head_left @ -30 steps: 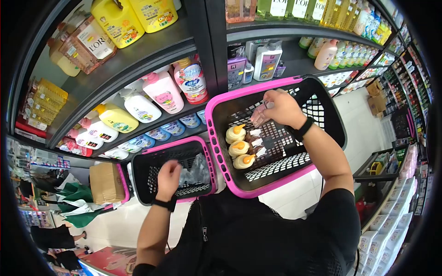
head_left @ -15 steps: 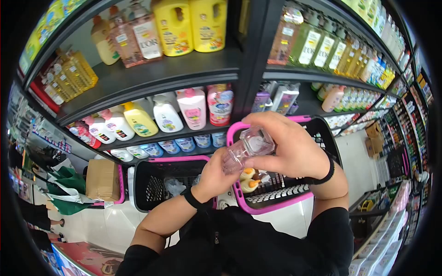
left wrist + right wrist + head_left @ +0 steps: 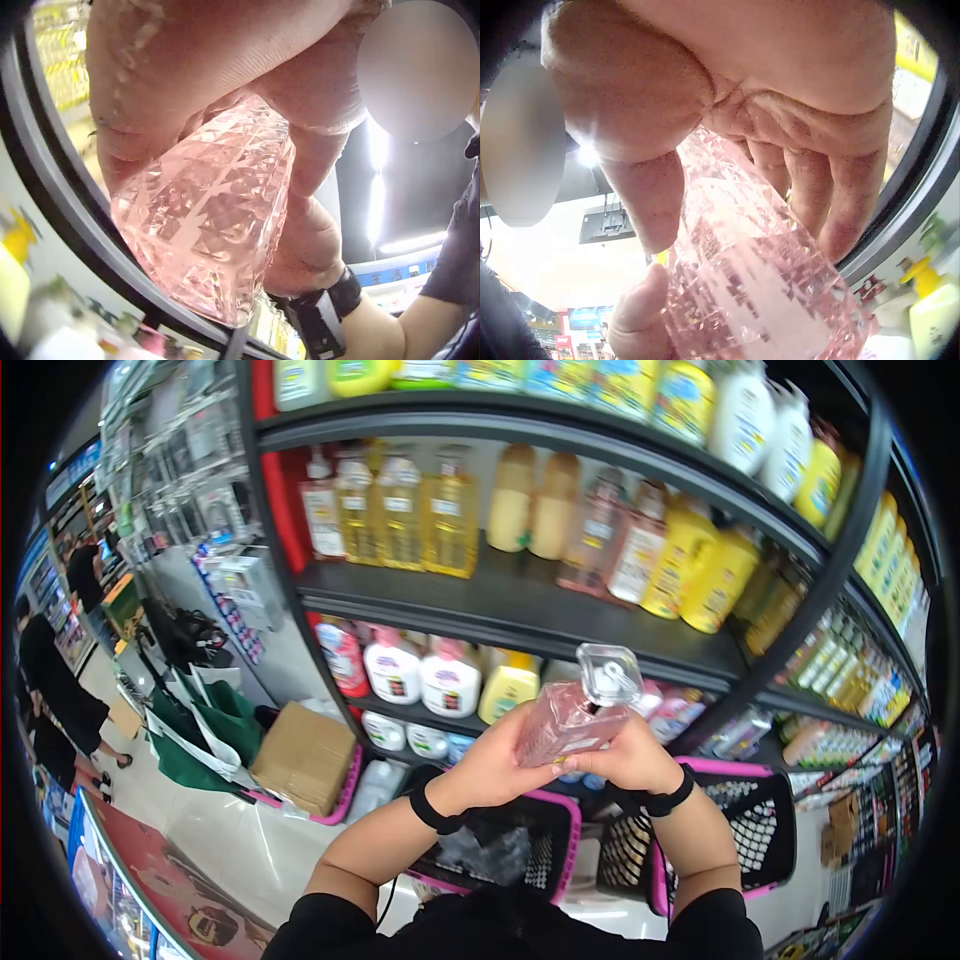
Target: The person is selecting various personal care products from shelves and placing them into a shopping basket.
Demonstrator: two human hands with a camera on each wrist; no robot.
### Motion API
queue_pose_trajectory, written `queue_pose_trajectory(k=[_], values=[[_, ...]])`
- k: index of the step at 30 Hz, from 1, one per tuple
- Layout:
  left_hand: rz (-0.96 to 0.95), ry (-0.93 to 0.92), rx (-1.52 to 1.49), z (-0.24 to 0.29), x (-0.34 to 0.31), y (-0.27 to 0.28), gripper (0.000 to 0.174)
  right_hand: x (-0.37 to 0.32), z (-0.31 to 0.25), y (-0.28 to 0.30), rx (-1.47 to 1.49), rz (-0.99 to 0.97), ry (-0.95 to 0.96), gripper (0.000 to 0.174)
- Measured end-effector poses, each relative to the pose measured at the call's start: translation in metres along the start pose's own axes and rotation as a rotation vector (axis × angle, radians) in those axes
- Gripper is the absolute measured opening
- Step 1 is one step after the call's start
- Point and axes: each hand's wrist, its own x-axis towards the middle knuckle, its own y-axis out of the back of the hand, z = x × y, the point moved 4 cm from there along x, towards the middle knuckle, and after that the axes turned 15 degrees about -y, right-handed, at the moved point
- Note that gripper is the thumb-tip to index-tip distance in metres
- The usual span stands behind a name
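In the head view a pink, clear, faceted bottle point(image 3: 562, 726) is held tilted in front of the middle shelves, its clear square cap point(image 3: 610, 675) pointing up and right. My left hand point(image 3: 492, 762) grips the body from the left, thumb along the near side. From the right, my right hand point(image 3: 638, 756) grips it near the cap end, and the thumbs meet in front. The left wrist view shows fingers curled round the faceted body point(image 3: 210, 214). In the right wrist view, thumb and fingers lie on opposite sides of the bottle point(image 3: 742, 247).
Pump bottles fill the shelves ahead, with yellow oil-like bottles point(image 3: 400, 515) on the middle shelf point(image 3: 480, 585). Below my arms sit two black baskets with pink rims, one holding a plastic bag point(image 3: 490, 852). A cardboard box point(image 3: 305, 758) and green bags stand left. People are at far left.
The right hand has lifted the bottle out of the right basket, and the left hand has joined in gripping it. The view has swung left along the shelves.
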Motion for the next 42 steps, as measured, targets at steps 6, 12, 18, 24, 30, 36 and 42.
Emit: queue_pose_trajectory(k=[6, 12, 18, 24, 30, 36, 42], values=[[0.448, -0.253, 0.350, 0.030, -0.031, 0.214, 0.076, 0.147, -0.081, -0.073, 0.135, 0.106, 0.128, 0.073], [0.897, -0.297, 0.780, 0.040, -0.038, 0.390, 0.069, 0.290, -0.118, -0.119, 0.190, 0.236, 0.376, 0.071], [0.669, -0.118, 0.426, 0.000, -0.014, 0.461, 0.068, 0.386, -0.119, -0.157, 0.138, 0.334, 0.355, 0.072], [0.617, -0.099, 0.230, -0.011, -0.009, 0.466, 0.040, 0.416, -0.126, -0.174, -0.051, 0.451, 0.324, 0.081], [0.610, -0.157, 0.219, -0.017, -0.010, 0.464, 0.043, 0.433, -0.113, -0.188, -0.001, 0.434, 0.364, 0.084], [0.621, -0.154, 0.232, -0.019, -0.013, 0.465, 0.045, 0.437, -0.095, -0.196, -0.054, 0.402, 0.349, 0.080], [0.618, -0.198, 0.250, -0.021, -0.012, 0.465, 0.042, 0.432, -0.105, -0.201, -0.163, 0.466, 0.360, 0.079]])
